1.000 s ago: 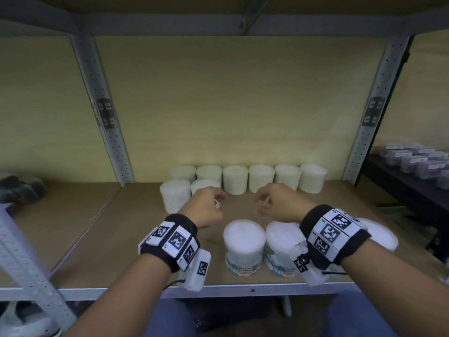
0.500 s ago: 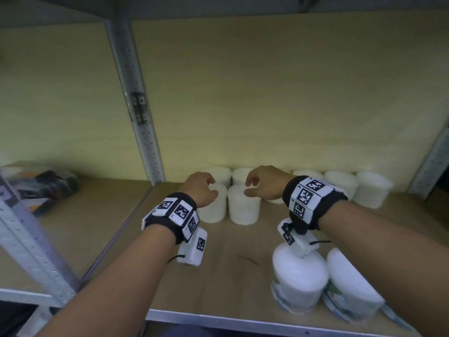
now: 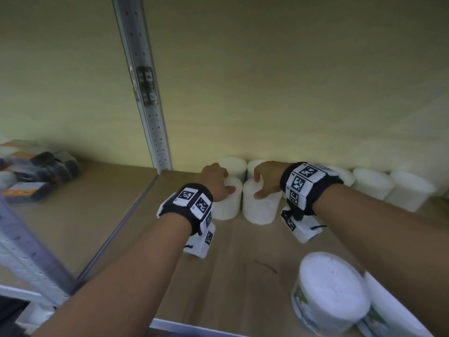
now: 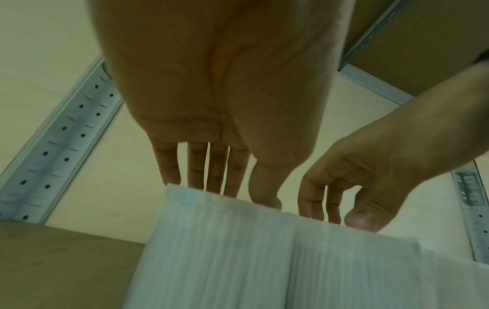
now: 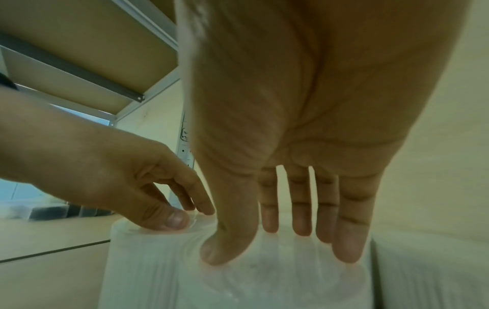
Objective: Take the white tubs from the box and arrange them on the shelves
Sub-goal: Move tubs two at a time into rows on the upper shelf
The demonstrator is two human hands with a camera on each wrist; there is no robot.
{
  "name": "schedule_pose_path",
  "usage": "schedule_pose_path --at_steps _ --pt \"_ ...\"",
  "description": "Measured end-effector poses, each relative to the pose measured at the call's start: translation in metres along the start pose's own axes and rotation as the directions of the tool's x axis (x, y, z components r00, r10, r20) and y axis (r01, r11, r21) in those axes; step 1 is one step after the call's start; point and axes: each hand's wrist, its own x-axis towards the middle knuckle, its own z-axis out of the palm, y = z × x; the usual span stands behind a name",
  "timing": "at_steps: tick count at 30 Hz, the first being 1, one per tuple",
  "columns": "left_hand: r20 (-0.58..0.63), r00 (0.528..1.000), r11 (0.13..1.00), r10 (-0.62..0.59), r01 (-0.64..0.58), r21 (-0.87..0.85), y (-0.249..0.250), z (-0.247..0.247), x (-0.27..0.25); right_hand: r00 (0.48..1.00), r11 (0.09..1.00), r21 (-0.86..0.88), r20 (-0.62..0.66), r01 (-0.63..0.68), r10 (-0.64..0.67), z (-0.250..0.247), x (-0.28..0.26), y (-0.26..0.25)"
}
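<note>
Gripping two tubs from the top near the shelf's (image 3: 230, 251) back edge, left hand (image 3: 216, 182) on left tub (image 3: 227, 205), right hand (image 3: 267, 180) on right tub (image 3: 260, 205), fingers curled over the rims; squeeze unevenly and one probably tips into the back row (image 3: 371, 182).

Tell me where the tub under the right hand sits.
Head view: the tub stands mid-shelf, touching the left hand's tub, just before the back row.

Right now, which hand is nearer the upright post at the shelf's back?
Left. The left hand rests on a tub just right of the post; the right hand grips the next tub, farther right.
</note>
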Motion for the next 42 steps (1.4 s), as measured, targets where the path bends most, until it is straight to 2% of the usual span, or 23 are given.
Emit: schedule_pose_path --at_steps 11,21,27,29,33,42 --pt "-0.006 1.000 0.997 0.015 -0.015 0.074 0.005 0.001 -0.002 1.000 1.000 -0.022 -0.028 0.005 -0.005 0.004 0.002 0.000" --pt "0.132 0.991 0.992 -0.018 0.001 0.125 0.005 -0.010 -0.001 0.998 0.999 -0.012 -0.029 0.047 -0.047 0.003 -0.004 0.002" --pt "0.114 0.993 0.987 -0.017 -0.001 0.160 0.008 -0.008 -0.002 0.995 0.994 0.048 0.009 0.100 -0.101 0.003 -0.010 0.009" --pt "0.111 0.994 0.987 -0.018 0.000 0.163 0.008 -0.006 -0.003 0.996 0.993 0.077 0.014 0.092 -0.094 0.001 -0.010 0.010" --pt "0.117 0.993 0.979 -0.016 -0.008 0.203 0.012 -0.007 -0.006 0.998 0.997 0.066 -0.061 0.026 -0.022 0.001 -0.006 0.011" --pt "0.109 0.994 0.967 0.005 -0.032 0.251 0.015 -0.008 -0.007 0.998 1.000 0.003 -0.055 -0.020 0.020 0.011 -0.004 0.008"
